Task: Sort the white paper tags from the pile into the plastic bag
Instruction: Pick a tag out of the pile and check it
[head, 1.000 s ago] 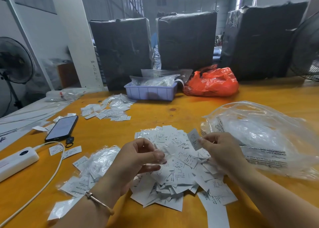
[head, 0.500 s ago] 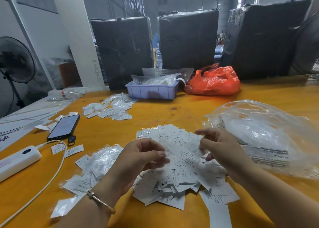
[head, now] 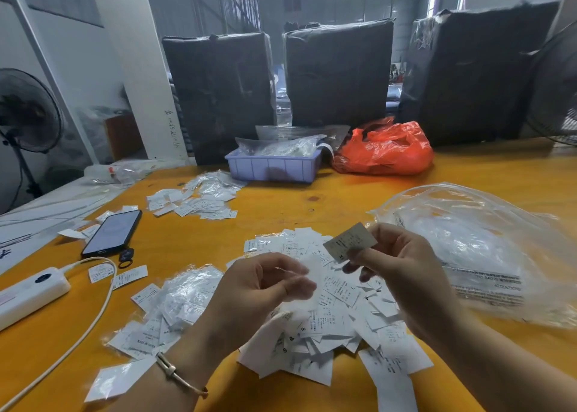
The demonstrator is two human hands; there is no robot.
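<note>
Pinched in the right hand (head: 396, 265), between thumb and fingertips, one white paper tag (head: 350, 242), lifted clear of the pile (head: 331, 315) and tilted, long axis running from lower left up to upper right. Just to the right of that grip, and a little beyond it, the clear plastic bag (head: 487, 249), lying slumped on the counter (head: 312, 202), its printed strip toward the near side; mouth not plainly readable from here, possibly at the curved upper edge. Nearer hand to the bag by far: the right, close beside its left flank. Left hand (head: 265, 290) hovering over the near-left part of the pile, fingers curled toward the thumb around something pale and blurred, perhaps another tag or a scrap of film; too smeared to say whether anything is truly held. Probably a short carry rightward and slightly away, tag turned so the long axis slides in edge-first. Likely trouble: limp film folding shut against the tag, with the left hand too far across the pile to hold the opening. Much sorting left, judging by the heap of tags still loose on the counter. Farther left, a second scatter of tags in clear sleeves (head: 175, 305), well apart from the bag.
</note>
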